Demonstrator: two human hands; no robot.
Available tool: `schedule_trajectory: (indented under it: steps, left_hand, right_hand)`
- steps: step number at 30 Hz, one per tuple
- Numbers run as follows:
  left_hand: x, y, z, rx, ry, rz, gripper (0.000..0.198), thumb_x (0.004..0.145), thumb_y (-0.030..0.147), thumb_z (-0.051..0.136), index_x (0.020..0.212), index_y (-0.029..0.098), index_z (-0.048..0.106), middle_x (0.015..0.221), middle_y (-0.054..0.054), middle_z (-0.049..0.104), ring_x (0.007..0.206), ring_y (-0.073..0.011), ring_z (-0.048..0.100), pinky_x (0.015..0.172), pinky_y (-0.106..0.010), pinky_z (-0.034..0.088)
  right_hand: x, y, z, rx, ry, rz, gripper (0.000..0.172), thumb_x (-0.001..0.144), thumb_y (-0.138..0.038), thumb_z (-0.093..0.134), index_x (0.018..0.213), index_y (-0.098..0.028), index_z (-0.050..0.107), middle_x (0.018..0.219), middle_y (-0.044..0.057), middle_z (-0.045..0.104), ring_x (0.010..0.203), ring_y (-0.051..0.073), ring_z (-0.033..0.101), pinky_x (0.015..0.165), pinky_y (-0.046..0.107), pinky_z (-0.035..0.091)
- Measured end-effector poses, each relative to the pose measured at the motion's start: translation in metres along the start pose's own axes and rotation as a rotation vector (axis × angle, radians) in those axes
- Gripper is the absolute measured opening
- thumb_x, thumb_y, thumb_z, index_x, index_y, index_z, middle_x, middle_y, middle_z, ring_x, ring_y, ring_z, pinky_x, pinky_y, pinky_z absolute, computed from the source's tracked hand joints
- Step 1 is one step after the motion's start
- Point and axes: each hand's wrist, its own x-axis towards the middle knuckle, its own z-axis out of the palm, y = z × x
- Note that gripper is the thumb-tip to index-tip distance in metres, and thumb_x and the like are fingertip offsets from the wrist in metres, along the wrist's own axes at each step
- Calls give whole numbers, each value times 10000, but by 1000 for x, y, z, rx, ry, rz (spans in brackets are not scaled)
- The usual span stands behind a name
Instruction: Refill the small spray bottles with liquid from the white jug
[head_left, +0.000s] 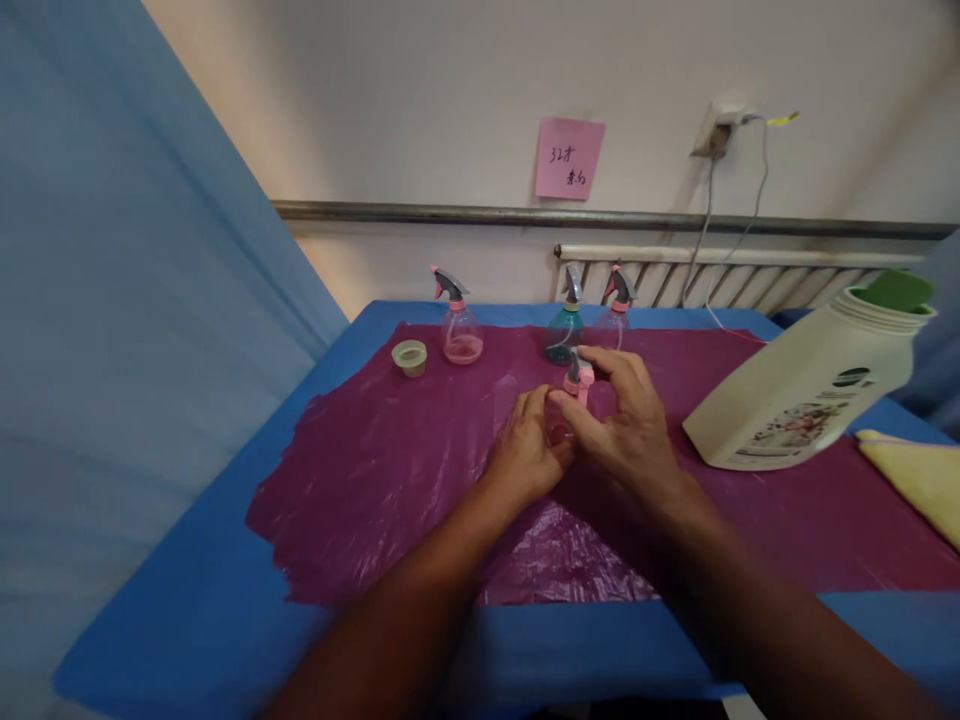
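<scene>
**Held spray bottle (580, 376): centre of frame**

I count four spray bottles in total. The held unit has a pink-and-grey top; its body is mostly covered, so I cannot tell its contents. My left hand (529, 440) is curled against the body; my right hand (636, 420) is part-open, thumb and fingers at the top.

Upper centre: one clear bottle (462, 342) with pink liquid at its base, one teal bottle (564, 332), one pinkish bottle (613, 326). One small cup (409, 358): contents unclear.

Right: one white jug (810, 380), green item (896, 291) in its mouth, label print illegible.

One pink note (570, 158), upper centre: handwritten, "32" legible.
</scene>
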Motion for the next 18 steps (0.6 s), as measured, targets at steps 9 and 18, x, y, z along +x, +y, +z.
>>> schedule_trajectory:
  steps: [9, 18]
  left_hand:
    - [-1, 4, -3, -15, -34, 5, 692, 926, 361, 827, 1554, 296, 546, 1503, -120, 651, 1427, -360, 639, 1216, -540, 527]
    - [-1, 3, -4, -37, -45, 10, 669, 941, 390, 824, 1532, 252, 542, 1521, -145, 642, 1437, -371, 636, 1236, -571, 500]
  right_hand:
    - [2, 15, -11, 136, 72, 209, 403, 998, -429, 742, 1381, -305, 719, 1235, 92, 802, 1075, 285, 790, 982, 498, 649]
    - [2, 27, 3, 505, -43, 473, 564, 846, -525, 881, 1320, -269, 714, 1194, 82, 833, 1079, 272, 801, 1017, 485, 644]
